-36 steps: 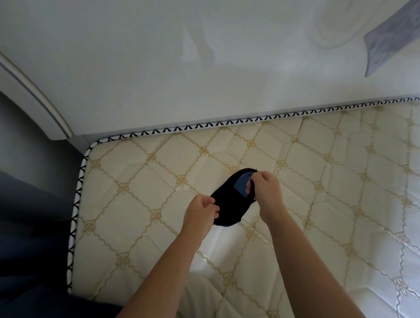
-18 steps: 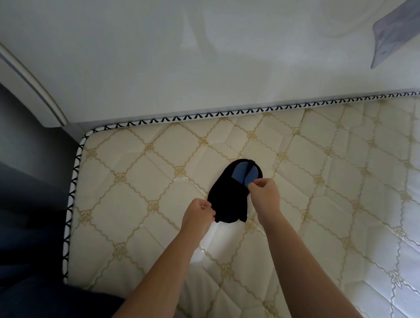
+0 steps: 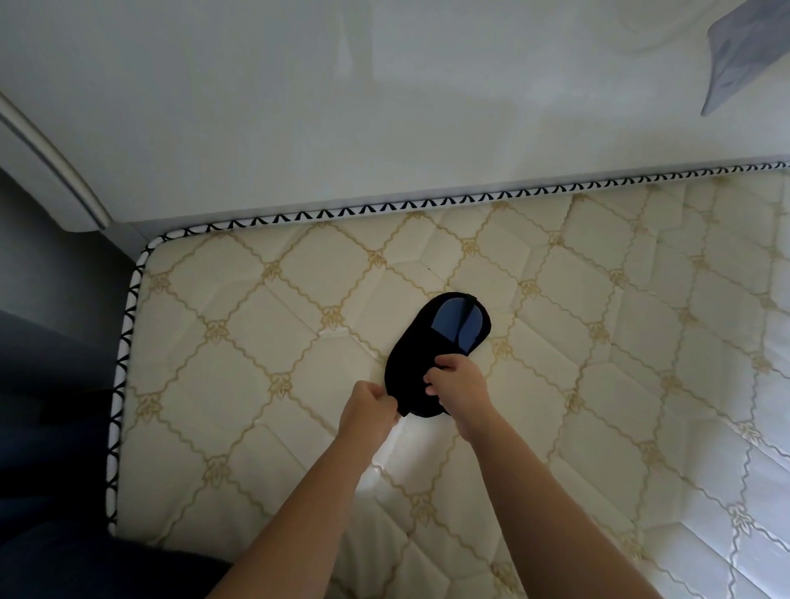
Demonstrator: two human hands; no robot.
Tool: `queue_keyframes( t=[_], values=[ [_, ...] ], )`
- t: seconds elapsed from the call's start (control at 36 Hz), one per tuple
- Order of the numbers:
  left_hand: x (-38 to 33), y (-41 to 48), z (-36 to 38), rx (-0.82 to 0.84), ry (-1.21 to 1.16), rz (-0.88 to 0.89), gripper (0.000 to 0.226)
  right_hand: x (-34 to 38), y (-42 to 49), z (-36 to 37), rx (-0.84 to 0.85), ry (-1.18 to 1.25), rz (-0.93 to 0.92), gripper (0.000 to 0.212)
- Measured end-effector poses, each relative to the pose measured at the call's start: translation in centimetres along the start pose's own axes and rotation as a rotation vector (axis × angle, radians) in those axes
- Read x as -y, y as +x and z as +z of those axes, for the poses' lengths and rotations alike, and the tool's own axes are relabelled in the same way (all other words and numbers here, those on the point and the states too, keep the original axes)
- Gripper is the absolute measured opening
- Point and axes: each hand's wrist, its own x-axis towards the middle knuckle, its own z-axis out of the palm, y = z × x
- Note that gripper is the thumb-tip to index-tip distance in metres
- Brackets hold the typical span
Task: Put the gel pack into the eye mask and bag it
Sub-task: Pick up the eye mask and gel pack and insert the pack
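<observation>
A black eye mask (image 3: 415, 355) lies on the quilted mattress (image 3: 254, 337), its long axis running away from me. At its far end a blue gel pack (image 3: 451, 323) shows through an opening, crossed by a thin black strap. My left hand (image 3: 369, 410) pinches the mask's near left edge. My right hand (image 3: 459, 387) grips the mask's near right part, fingers curled over the fabric. No bag is in sight.
The mattress has a black-and-white piped edge (image 3: 128, 331) at the left and far sides. A pale wall (image 3: 395, 93) rises behind it. A grey cloth (image 3: 754, 52) shows at the top right. Dark floor lies to the left.
My right hand has slid from the far end of the mask toward me, uncovering more of the blue gel pack. The left hand keeps its hold on the near edge.
</observation>
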Motion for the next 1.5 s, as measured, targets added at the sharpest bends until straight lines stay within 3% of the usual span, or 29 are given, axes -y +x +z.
queue_keyframes(
  t=[0.19, 0.33, 0.42, 0.47, 0.61, 0.81, 0.92, 1.11, 1.22, 1.5],
  values=[
    [-0.6, -0.1, 0.6, 0.038, -0.023, 0.042, 0.022, 0.1, -0.1, 0.0, 0.001, -0.032, -0.031, 0.023],
    [-1.0, -0.4, 1.0, 0.071, -0.040, 0.069, 0.009, 0.2, -0.4, 0.0, -0.013, -0.057, -0.058, 0.008],
    [-1.1, -0.5, 1.1, 0.049, -0.016, 0.084, 0.015, 0.4, -0.6, 0.0, -0.001, -0.057, -0.055, 0.020],
    [-1.2, -0.6, 1.0, 0.018, 0.005, 0.100, 0.019, 0.7, -0.8, 0.0, 0.000, -0.036, -0.051, 0.008],
    [-2.4, -1.1, 0.3, -0.047, -0.046, 0.200, 0.029, 1.6, -1.1, 0.0, -0.011, 0.019, -0.081, 0.037],
    [-6.4, -2.9, -1.9, -0.129, -0.160, 0.364, 0.032, 3.7, -1.4, -0.1, 0.031, -0.020, -0.148, 0.010],
    [-8.3, -3.9, -3.2, -0.151, -0.146, 0.448, 0.024, 4.6, -1.8, 0.1, 0.018, -0.015, -0.140, 0.029],
    [-10.8, -6.3, -5.4, -0.178, -0.178, 0.594, 0.028, 5.9, -3.0, 1.1, 0.026, -0.011, -0.128, 0.032],
    [-11.9, -7.9, -7.0, -0.214, -0.202, 0.655, 0.028, 7.0, -3.8, 1.7, 0.038, -0.014, -0.164, 0.019],
    [-14.4, -12.4, -12.0, -0.283, -0.380, 0.808, 0.027, 11.0, -6.7, 2.3, 0.081, 0.007, -0.324, 0.036]
  ],
)
